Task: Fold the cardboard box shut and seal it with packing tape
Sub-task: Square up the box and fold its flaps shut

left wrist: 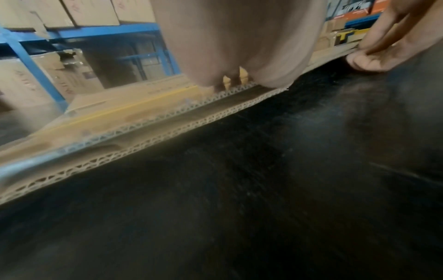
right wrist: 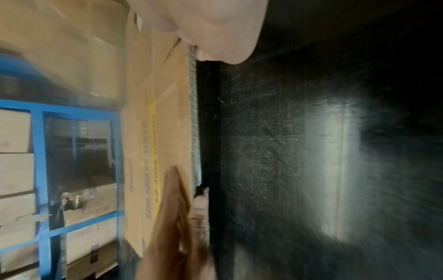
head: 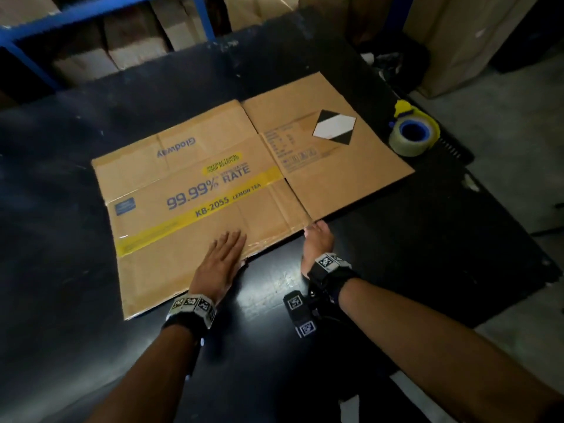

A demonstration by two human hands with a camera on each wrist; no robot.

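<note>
We see a black scuffed tabletop, bare room along its near edge, blue metal shelving with cartons behind. A flattened brown printed cardboard box lies flat mid-table, its near edge by our hands. Our left hand rests flat on the box, fingers straight. Our right hand pinches the box's near edge, thumb under, fingers on top. A clear packing tape roll in a yellow-blue dispenser sits just beside the box's right corner.
</note>
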